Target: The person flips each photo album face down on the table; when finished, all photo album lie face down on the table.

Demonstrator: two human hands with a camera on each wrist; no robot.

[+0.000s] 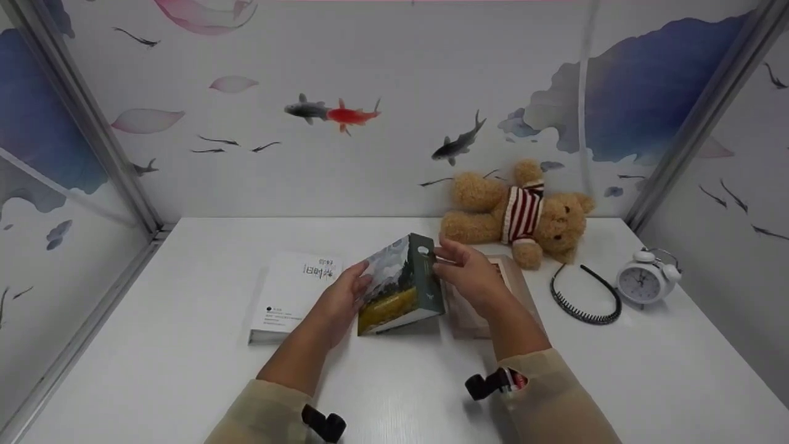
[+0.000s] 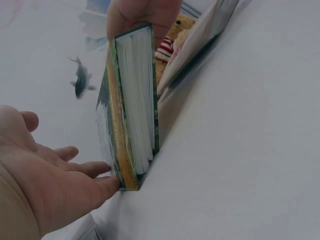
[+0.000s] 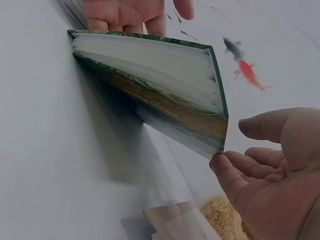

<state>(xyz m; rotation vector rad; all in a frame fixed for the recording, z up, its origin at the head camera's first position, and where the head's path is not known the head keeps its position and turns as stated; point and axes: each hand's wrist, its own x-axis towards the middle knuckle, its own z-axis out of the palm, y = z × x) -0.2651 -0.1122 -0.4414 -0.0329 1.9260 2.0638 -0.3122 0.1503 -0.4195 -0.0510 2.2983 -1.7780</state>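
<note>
A thick hardcover book (image 1: 394, 287) with a landscape cover and dark green spine stands tilted above the white table, between my two hands. My left hand (image 1: 342, 299) touches the cover near its left edge with extended fingertips; in the left wrist view its thumb stands apart from the book. On the spine side, my right hand (image 1: 471, 274) has its fingertips against the book. In the right wrist view those fingers (image 3: 232, 175) meet a corner of the spine, the thumb clear of it. White page edges (image 2: 136, 95) face the left wrist camera.
A white book (image 1: 290, 302) lies at left on the table (image 1: 154, 370). Partly behind my right forearm lies a pinkish-brown book (image 1: 518, 283). Farther right are a teddy bear (image 1: 524, 216) on its side, a black headband (image 1: 585, 317) and a white alarm clock (image 1: 644, 280).
</note>
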